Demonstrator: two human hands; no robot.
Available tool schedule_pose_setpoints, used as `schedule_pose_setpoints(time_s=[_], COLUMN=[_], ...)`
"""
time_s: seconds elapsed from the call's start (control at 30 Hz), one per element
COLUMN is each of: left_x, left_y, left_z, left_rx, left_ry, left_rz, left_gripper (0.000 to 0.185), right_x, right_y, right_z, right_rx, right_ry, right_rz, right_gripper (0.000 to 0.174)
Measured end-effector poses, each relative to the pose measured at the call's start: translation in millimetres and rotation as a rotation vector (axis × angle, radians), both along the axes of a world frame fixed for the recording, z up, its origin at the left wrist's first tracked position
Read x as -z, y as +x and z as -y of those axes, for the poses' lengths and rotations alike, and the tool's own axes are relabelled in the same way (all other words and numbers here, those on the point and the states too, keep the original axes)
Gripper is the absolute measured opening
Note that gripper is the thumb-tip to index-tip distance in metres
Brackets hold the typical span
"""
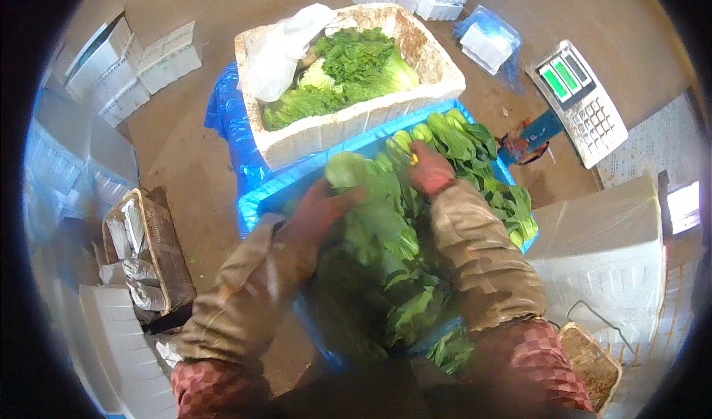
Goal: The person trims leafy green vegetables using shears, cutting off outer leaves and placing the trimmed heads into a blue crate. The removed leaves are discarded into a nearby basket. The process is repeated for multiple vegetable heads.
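Heads of bok choy (pixel 456 135) fill a crate lined with blue plastic (pixel 345 135) in front of me. My left hand (pixel 322 207), blurred, is around a bok choy head (pixel 350 170) at the crate's left side, its leaves hanging towards me. My right hand (pixel 431 168) is closed over the pale bok choy bases near the far rim. A small yellow tool (pixel 413 158), perhaps a knife, shows at its fingers; the rest of it is hidden or blurred. More bok choy leaves (pixel 411 308) lie close to my body between my forearms.
Beyond the crate stands a dirty foam box (pixel 356 118) with leafy lettuce (pixel 361 63) and a white plastic bag (pixel 289 52). A digital scale display (pixel 578 102) rises at right on a post. Foam boxes (pixel 595 241) stand right; a basket of packages (pixel 167 257) sits left.
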State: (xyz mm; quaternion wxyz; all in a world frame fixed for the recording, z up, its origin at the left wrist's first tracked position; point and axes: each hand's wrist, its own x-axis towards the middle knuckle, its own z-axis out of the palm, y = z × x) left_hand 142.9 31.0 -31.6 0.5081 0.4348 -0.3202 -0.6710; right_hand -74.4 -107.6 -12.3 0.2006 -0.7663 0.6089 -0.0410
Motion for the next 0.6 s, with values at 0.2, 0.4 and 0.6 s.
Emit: schedule_pose_setpoints(time_s=[0.2, 0.4, 0.6], left_x=[139.0, 171.0, 141.4], left_y=[-71.8, -70.8, -45.6], left_z=[104.2, 118.2, 112.8], left_rx=[-0.269, -0.305, -0.125], left_ry=[0.140, 0.069, -0.301], left_rz=[0.386, 0.374, 0.701], left_gripper=[0.052, 0.048, 0.044], right_x=[44.2, -46.2, -133.1], right_y=[-29.7, -39.7, -152.4], right_z=[10.6, -9.7, -168.4], right_rx=[-0.179, -0.097, 0.266], right_ry=[-0.083, -0.111, 0.028], right_rz=[0.221, 0.261, 1.125], right_gripper=[0.044, 0.046, 0.050])
